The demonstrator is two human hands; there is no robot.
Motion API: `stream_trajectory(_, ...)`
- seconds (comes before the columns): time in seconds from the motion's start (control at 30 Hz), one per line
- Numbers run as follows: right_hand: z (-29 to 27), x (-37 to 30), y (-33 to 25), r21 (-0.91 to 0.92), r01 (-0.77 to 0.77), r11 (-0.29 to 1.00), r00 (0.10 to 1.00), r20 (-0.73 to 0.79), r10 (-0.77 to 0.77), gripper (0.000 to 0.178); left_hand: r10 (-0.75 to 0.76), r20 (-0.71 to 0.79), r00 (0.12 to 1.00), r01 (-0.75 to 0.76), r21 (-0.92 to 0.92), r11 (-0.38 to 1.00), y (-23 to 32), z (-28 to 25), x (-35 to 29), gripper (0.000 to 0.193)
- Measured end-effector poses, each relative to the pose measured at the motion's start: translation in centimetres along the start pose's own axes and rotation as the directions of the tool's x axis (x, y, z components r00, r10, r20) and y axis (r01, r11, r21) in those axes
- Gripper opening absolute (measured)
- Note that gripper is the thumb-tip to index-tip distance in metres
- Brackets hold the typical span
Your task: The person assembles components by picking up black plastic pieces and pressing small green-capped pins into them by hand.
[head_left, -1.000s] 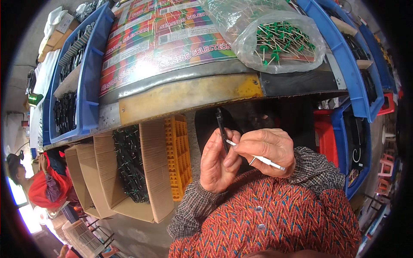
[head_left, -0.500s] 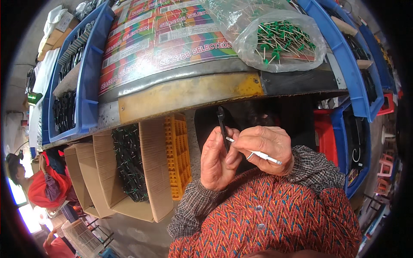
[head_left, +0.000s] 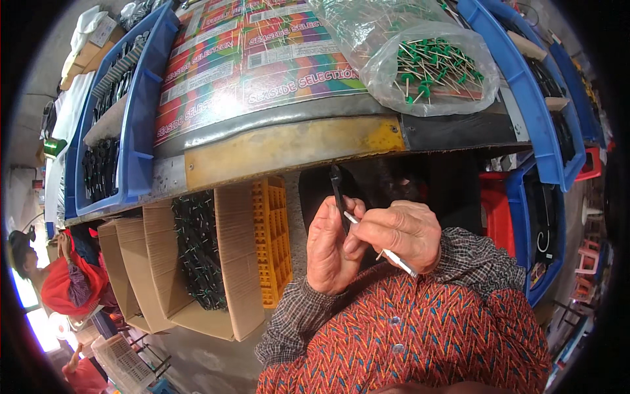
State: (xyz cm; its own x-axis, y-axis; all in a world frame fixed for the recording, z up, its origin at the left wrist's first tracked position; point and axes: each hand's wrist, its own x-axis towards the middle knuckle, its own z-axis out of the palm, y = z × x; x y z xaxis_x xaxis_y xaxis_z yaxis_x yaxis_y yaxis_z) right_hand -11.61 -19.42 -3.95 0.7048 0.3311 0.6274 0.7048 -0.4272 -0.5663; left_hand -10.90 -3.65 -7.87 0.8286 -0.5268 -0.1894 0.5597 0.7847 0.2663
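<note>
Black part [head_left: 337, 186] located at centre frame, near-upright, upper end leaning slightly left. Left hand [head_left: 330, 253] closed on its lower length in a pinch between thumb and fingers. Right hand [head_left: 405, 233] closed round a white stick [head_left: 399, 262], whose upper-left tip lies at the black part; exact contact cannot be told. Upper right: clear bag [head_left: 448, 109] of green-headed pins [head_left: 436, 60] on the bench [head_left: 289, 148]. Lower left: open box [head_left: 241, 269] of black pieces [head_left: 199, 256], beside a yellow crate [head_left: 272, 240].

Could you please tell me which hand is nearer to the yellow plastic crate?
The left hand: it is just right of the yellow crate in the picture, while the right hand is farther right, beyond it.
</note>
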Motion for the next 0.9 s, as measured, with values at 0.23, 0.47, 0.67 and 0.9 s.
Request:
stream_trajectory(0.23, 0.9, -0.7, 0.1, -0.124, 0.109, 0.986, 0.994, -0.003, -0.111, 0.035, -0.035, -0.028, 0.999, 0.032, -0.103, 0.994, -0.1, -0.1, -0.2, 0.022)
stream_trajectory(0.47, 1.1, -0.5, 0.1, -0.092, 0.08, 0.993, 0.996, -0.023, -0.083, 0.032, 0.012, -0.073, 0.997, -0.012, -0.002, 1.0, -0.2, -0.1, -0.1, 0.021)
stream_trajectory(0.67, 0.4, 0.2, 0.9, 0.128, -0.145, 0.981, 0.987, -0.05, 0.152, 0.029, 0.045, -0.036, 0.998, -0.04, 0.135, 0.99, 0.1, -0.8, 0.0, 0.021)
stream_trajectory(0.9, -1.3, 1.0, 1.1, 0.287, -0.325, 0.901, 0.945, 0.069, 0.319, 0.02, 0.078, 0.003, 0.997, -0.07, 0.467, 0.881, 1.4, -1.0, 0.4, 0.016)
